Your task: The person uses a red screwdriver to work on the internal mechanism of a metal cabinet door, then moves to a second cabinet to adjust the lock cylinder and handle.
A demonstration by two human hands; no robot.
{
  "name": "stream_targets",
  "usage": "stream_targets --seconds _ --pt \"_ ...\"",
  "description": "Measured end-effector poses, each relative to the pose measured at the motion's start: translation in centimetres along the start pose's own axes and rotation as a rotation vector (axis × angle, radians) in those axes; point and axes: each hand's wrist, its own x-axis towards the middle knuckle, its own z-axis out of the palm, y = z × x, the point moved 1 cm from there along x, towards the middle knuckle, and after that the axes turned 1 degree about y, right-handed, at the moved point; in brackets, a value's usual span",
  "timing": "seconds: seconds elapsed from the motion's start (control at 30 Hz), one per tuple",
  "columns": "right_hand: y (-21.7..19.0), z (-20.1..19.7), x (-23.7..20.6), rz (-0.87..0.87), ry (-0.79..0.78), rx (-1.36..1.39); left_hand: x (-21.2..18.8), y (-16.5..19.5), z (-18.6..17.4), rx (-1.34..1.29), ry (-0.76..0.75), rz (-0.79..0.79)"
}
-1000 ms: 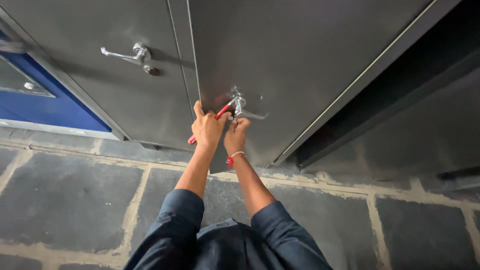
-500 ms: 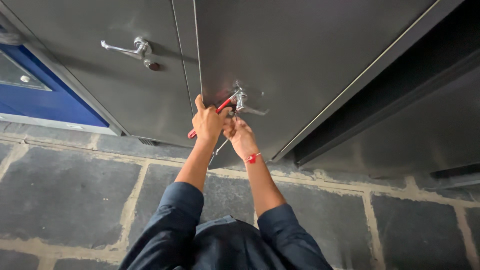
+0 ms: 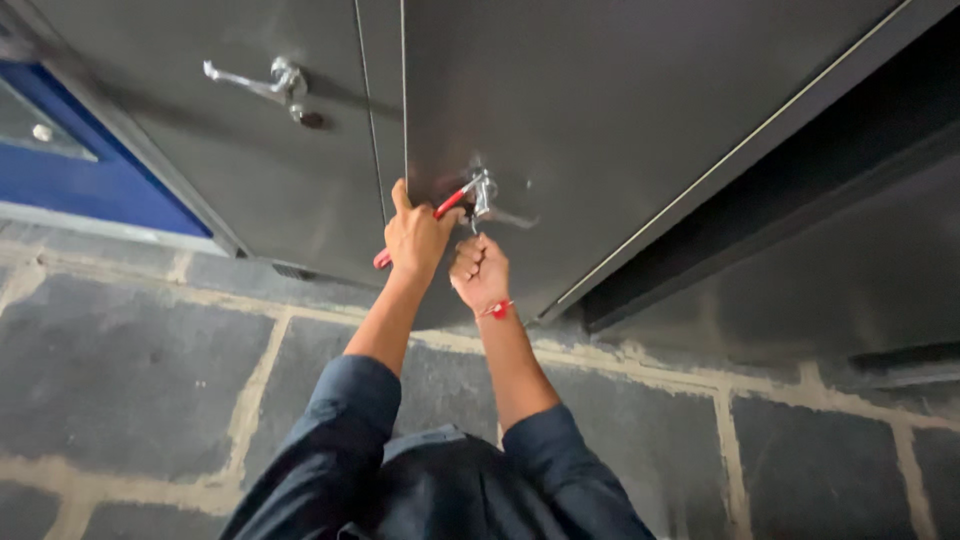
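My left hand (image 3: 415, 238) grips a red-handled tool (image 3: 448, 203), likely pliers, whose tip reaches the silver lever handle (image 3: 487, 196) on the right dark grey metal door (image 3: 620, 110). My right hand (image 3: 480, 272) is closed in a fist just below that handle, seemingly pinching a small part I cannot make out. A red thread band circles my right wrist. Both forearms stretch up from dark blue sleeves.
The left grey door (image 3: 200, 170) carries a second silver lever handle (image 3: 262, 84) with a keyhole below it. A blue panel (image 3: 90, 180) lies at far left. Grey stone slabs with pale joints (image 3: 130, 370) form the floor. A dark gap (image 3: 800, 200) opens right of the door.
My right hand has dropped slightly below the handle and closed into a fist. My left hand keeps the red-handled tool at the handle.
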Motion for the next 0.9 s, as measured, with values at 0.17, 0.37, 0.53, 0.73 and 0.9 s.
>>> stream_targets --seconds 0.17,0.37,0.53,0.73,0.9 --pt "1.0 0.6 -0.2 -0.072 -0.059 -0.092 0.0 -0.1 0.0 -0.010 -0.030 -0.027" --pt "1.5 0.4 -0.2 -0.099 -0.127 -0.104 0.1 -0.1 -0.3 -0.002 -0.049 -0.037" --pt "0.7 -0.5 -0.3 -0.048 -0.184 -0.169 0.2 0.1 -0.3 0.023 -0.030 -0.018" --pt "-1.2 0.4 -0.8 -0.534 0.513 -1.498 0.0 -0.2 -0.1 0.015 -0.012 0.001" --pt "-1.6 3.3 -0.6 -0.623 0.560 -2.610 -0.1 -0.2 0.1 0.033 -0.037 -0.021"
